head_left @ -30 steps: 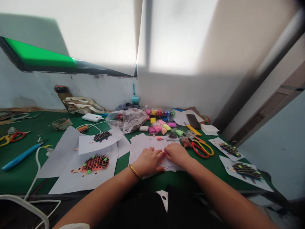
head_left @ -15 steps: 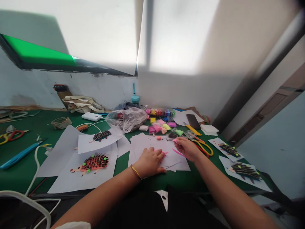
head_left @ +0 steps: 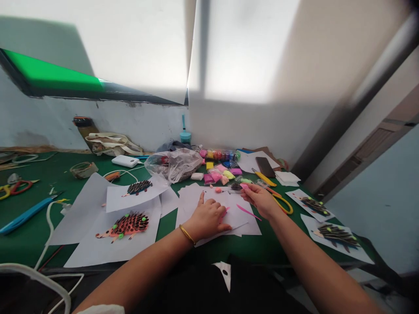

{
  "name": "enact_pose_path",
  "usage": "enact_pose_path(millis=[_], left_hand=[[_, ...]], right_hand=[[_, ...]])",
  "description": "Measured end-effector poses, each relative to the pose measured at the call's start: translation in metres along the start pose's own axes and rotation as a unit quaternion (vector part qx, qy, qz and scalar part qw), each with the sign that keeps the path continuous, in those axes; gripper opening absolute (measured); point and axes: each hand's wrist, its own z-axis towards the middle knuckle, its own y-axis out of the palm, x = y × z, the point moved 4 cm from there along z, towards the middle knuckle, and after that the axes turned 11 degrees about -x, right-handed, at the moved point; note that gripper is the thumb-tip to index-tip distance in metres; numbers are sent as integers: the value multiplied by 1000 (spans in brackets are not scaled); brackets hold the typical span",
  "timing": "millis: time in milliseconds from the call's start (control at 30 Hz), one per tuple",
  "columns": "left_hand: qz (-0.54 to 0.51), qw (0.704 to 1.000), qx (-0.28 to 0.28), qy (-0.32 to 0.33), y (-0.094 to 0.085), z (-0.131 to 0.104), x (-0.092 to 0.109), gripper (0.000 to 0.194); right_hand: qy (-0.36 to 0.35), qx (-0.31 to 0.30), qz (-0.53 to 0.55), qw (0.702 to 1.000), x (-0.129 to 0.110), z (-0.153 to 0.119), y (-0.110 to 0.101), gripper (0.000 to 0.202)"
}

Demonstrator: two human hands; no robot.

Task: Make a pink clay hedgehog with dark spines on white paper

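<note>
A: Here's the left hand [head_left: 211, 216], low over the paper [head_left: 190, 205], thumb out to the right, one finger stretched toward the far side, the others gently bent. Is it gripping anything?

B: No grip to be seen! It's spread, laid over some pink clay [head_left: 226, 211] on the paper; only a sliver shows at its right side, so how much lies under the palm I can't tell.

A: And the right hand [head_left: 256, 196]?

B: Fingers closed in a pinch, with a pink lump [head_left: 244, 186] between thumb and fingertips, over the paper's far right part. There's the lump, peeping out on the left of the fingers!

A: Between the hands, nearer us, a curved pink tool [head_left: 248, 212] lies slantwise, its near end over the paper's right edge. An orange bit [head_left: 218, 190] sits at the far side.

B: Farther off, a heap of bright packets [head_left: 216, 176], with a plastic bag [head_left: 176, 163] to the left. Scissors [head_left: 284, 204] lie just beyond the right hand, partly hidden by it.

A: Over on the left of the green table [head_left: 248, 246], a pink hedgehog [head_left: 129, 226] with dark spines and green balls lies on its own sheet. Two more hedgehog sheets [head_left: 337, 233] lie at the right!
</note>
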Motion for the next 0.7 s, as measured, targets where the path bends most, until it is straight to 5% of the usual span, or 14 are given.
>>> enact_pose_path(millis=[233,367,567,700], left_hand=[[-100,995,10,-29,-12,15,-14,36],[-211,972,72,-79,-18,23,-24,35],[-200,974,92,-55,-14,20,-21,17],[-346,927,131,-58,-9,18,-40,19]], right_hand=[[-53,1,-104,993,-19,2,3,42],[-28,-99,-107,989,-10,-5,37,41],[-12,-125,-41,991,5,-28,80,38],[3,-124,-38,992,11,-27,74,39]])
